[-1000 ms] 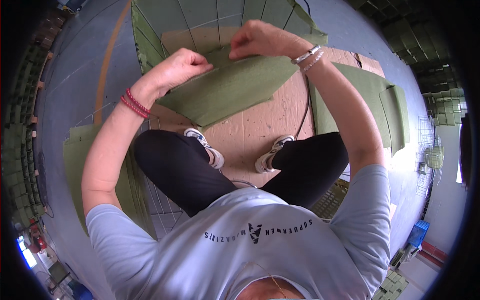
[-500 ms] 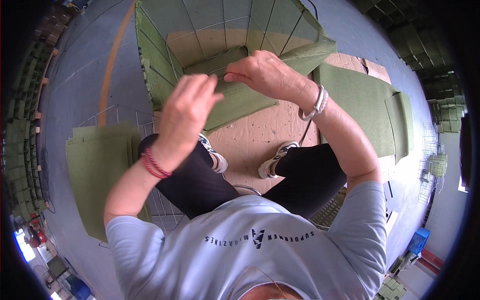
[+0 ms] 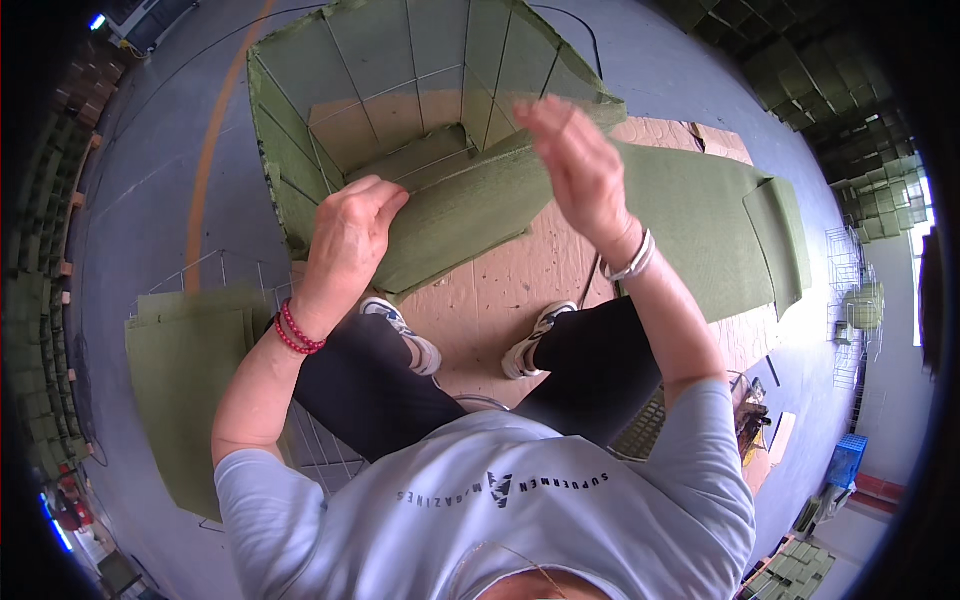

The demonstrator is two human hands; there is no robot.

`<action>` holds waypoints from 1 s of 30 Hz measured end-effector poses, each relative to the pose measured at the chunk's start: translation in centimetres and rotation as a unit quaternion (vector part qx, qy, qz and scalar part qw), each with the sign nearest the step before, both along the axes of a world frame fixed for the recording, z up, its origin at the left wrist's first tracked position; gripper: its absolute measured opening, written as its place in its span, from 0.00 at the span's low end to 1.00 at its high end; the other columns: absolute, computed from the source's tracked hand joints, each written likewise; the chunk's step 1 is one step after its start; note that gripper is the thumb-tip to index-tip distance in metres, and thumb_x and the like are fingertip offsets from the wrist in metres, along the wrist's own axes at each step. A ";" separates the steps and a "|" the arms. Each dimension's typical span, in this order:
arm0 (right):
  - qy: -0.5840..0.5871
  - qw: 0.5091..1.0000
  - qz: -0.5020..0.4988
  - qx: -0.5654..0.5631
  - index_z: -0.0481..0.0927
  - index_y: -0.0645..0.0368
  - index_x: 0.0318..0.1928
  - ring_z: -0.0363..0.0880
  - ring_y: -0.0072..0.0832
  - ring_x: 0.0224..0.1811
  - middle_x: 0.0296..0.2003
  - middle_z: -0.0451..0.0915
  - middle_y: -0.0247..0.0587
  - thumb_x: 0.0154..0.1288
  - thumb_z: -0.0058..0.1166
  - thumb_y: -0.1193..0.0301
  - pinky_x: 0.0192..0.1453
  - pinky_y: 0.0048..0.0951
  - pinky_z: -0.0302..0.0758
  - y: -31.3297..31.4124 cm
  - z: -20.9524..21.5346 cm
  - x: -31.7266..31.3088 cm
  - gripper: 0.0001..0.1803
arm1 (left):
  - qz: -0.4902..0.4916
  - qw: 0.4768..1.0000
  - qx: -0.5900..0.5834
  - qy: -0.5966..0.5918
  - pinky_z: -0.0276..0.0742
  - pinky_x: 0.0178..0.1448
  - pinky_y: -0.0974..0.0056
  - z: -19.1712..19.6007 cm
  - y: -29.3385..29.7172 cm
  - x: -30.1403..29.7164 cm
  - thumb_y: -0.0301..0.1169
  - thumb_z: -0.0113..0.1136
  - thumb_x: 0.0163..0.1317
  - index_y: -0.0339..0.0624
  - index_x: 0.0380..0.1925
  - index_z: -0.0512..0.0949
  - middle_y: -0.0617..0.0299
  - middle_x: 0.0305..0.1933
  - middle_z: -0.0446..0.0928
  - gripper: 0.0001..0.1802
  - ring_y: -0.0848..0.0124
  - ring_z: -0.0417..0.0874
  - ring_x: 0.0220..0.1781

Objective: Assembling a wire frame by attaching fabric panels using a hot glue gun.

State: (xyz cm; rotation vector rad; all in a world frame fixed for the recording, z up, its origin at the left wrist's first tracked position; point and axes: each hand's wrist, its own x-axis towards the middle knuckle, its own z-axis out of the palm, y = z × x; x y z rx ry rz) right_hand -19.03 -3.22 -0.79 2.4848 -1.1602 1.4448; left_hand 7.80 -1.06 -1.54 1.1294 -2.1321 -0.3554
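Around your feet spreads a grey floor, with a flat brown cardboard sheet on it. Ahead of your shoes, near the far end of that cardboard, is the large box of green fabric over a thin wire frame. Its open side faces you; its longer axis runs across your view, and its near edge climbs from lower left to upper right. To your right lies a broad, flat green fabric panel; to your left, a stack of flat green fabric sheets, longer toward you than across. From the box's near edge, a long green fabric flap slopes down toward your feet, its long axis slanting the same way as that edge. Your left hand has thumb and fingers drawn together at the edge's left part; whether they pinch cloth, you cannot tell. Your right hand, blurred, is over the flap's right end, fingers pointing away from you; whether it is spread or pinched is unclear.
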 end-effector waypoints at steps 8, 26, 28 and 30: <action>0.156 0.987 0.011 0.023 0.81 0.62 0.39 0.83 0.41 0.45 0.38 0.84 0.46 0.64 0.59 0.71 0.60 0.40 0.77 -1.0 -2.5 0.4 0.07 | -0.003 0.999 0.035 0.011 0.66 0.30 0.58 0.1 -0.7 -0.7 0.28 0.59 0.69 0.27 0.32 0.76 0.50 0.24 0.70 0.11 0.57 0.70 0.22; 0.109 0.984 0.032 -0.135 0.79 0.64 0.42 0.82 0.39 0.44 0.37 0.82 0.45 0.60 0.56 0.69 0.57 0.38 0.77 1.3 -3.5 6.5 0.13 | 0.033 0.972 -0.221 -0.070 0.81 0.50 0.58 -2.5 1.9 -2.2 0.19 0.65 0.54 0.31 0.49 0.78 0.54 0.46 0.78 0.20 0.58 0.81 0.47; 0.100 0.987 0.014 -0.126 0.78 0.64 0.40 0.81 0.39 0.44 0.37 0.81 0.44 0.57 0.56 0.70 0.55 0.39 0.78 1.0 -4.1 6.7 0.12 | 0.020 0.980 -0.186 -0.060 0.80 0.49 0.58 -2.5 1.3 -2.0 0.18 0.62 0.54 0.31 0.50 0.77 0.54 0.44 0.77 0.20 0.57 0.81 0.46; 0.118 0.991 0.057 0.009 0.78 0.63 0.41 0.81 0.41 0.42 0.35 0.80 0.43 0.62 0.58 0.72 0.56 0.43 0.77 0.6 -3.9 6.4 0.10 | 0.020 0.983 -0.169 -0.063 0.80 0.46 0.57 -2.3 0.7 -2.1 0.17 0.60 0.54 0.32 0.47 0.77 0.53 0.41 0.76 0.18 0.57 0.81 0.44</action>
